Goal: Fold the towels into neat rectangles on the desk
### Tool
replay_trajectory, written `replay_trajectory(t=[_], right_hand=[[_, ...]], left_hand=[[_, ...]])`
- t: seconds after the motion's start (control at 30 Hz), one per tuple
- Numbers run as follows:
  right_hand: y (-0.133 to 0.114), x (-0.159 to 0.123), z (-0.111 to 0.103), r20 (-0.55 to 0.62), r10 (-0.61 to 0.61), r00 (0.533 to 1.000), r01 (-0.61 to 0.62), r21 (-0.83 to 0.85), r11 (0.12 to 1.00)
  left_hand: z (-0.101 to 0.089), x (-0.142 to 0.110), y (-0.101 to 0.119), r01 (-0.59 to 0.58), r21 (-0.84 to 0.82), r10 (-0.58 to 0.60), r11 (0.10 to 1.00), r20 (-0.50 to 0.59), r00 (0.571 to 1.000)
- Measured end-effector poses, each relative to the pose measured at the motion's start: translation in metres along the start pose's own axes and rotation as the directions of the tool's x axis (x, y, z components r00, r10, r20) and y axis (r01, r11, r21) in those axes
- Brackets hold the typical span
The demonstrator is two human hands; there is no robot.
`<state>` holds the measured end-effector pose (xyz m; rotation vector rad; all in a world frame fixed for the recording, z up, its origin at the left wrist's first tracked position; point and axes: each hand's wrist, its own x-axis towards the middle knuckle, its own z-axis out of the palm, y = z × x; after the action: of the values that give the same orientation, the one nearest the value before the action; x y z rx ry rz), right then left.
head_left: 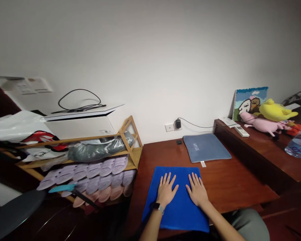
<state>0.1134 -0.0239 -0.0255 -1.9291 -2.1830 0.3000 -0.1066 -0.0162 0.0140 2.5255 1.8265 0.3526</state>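
Note:
A bright blue cloth (178, 214) lies spread flat on the brown wooden desk (233, 180), reaching its front edge. On the cloth's left half my left hand (166, 190) rests palm down, fingers apart, with a watch on the wrist. My right hand (197, 190) lies flat on the right half, its fingers also spread. Neither hand holds anything. Behind the cloth, toward the wall, is a grey-blue mat (205, 148) with a white tag at its front edge.
A wooden rack (135, 157) with rows of slippers (94, 169) and a white box (81, 126) stands left. On the raised ledge at right are a remote (241, 131), plush toys (263, 124), a picture (251, 100) and a water bottle (299, 145). A plugged-in adapter (178, 123) trails a cable.

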Motion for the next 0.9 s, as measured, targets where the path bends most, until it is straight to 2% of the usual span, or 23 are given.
replay_trajectory(t=[0.13, 0.23, 0.33, 0.47, 0.6, 0.7, 0.8, 0.9], right_hand=[[0.017, 0.027, -0.02, 0.048, -0.141, 0.989, 0.139, 0.032, 0.99], [0.023, 0.048, -0.034, 0.0, -0.098, 0.995, 0.098, 0.059, 0.993], [0.024, 0.058, -0.035, -0.053, -0.015, 0.998, 0.018, 0.05, 0.999], [0.028, 0.058, -0.026, 0.04, -0.025, 0.999, 0.024, 0.009, 1.0], [0.03, 0.058, -0.021, 0.042, 0.052, 0.998, -0.052, -0.006, 0.999], [0.03, 0.065, -0.021, 0.039, 0.042, 0.998, -0.042, 0.004, 0.999], [0.031, 0.072, -0.016, 0.035, 0.001, 0.999, -0.002, 0.021, 1.0], [0.035, 0.076, -0.006, 0.008, -0.018, 1.0, 0.017, 0.023, 1.0]], left_hand=[[0.025, -0.011, -0.001, 0.185, 0.031, -0.185, 0.982, -0.016, 0.983], [0.034, -0.025, -0.009, 0.247, 0.069, -0.242, 0.967, -0.073, 0.967], [0.031, -0.023, -0.025, 0.235, 0.101, -0.225, 0.967, -0.099, 0.969], [0.025, -0.01, -0.044, 0.211, 0.091, -0.207, 0.973, -0.05, 0.977], [0.026, -0.006, -0.051, 0.195, 0.1, -0.191, 0.976, -0.047, 0.98], [0.028, 0.007, -0.036, 0.147, 0.106, -0.138, 0.983, -0.091, 0.986], [0.036, 0.038, 0.003, 0.025, 0.051, -0.02, 0.998, -0.104, 0.994], [0.047, 0.071, 0.041, -0.07, -0.039, 0.069, 0.997, -0.036, 0.997]])
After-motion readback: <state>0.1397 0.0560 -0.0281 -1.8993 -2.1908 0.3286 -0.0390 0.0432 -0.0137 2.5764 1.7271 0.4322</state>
